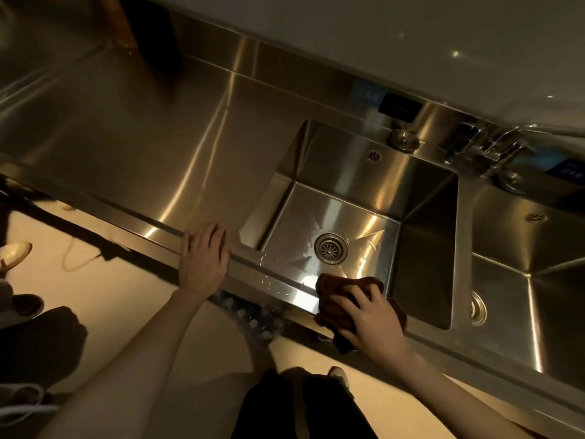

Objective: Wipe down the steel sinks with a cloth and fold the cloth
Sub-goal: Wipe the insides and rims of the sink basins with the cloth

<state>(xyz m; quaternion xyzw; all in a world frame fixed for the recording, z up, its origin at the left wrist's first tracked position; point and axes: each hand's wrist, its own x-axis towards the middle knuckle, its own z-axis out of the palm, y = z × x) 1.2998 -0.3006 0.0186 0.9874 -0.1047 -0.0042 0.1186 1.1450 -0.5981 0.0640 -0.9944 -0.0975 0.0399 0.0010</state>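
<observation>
A brown cloth [335, 307] lies bunched on the front rim of the left steel sink [421, 236]. My right hand [370, 321] lies on top of the cloth with spread fingers and presses it onto the rim. The flat fingers of my left hand [202, 255] rest on the counter's front edge, just left of that sink. A round drain [330, 248] sits in the sink's floor. A second steel sink [512, 248] lies to the right, partly cut off by the frame.
A wide steel counter [142, 144] stretches to the left. Chrome taps [487, 150] stand behind the divider between the sinks. Below the counter edge are a pale floor, my feet, another person's shoes at the left, and packed bottles [250, 315].
</observation>
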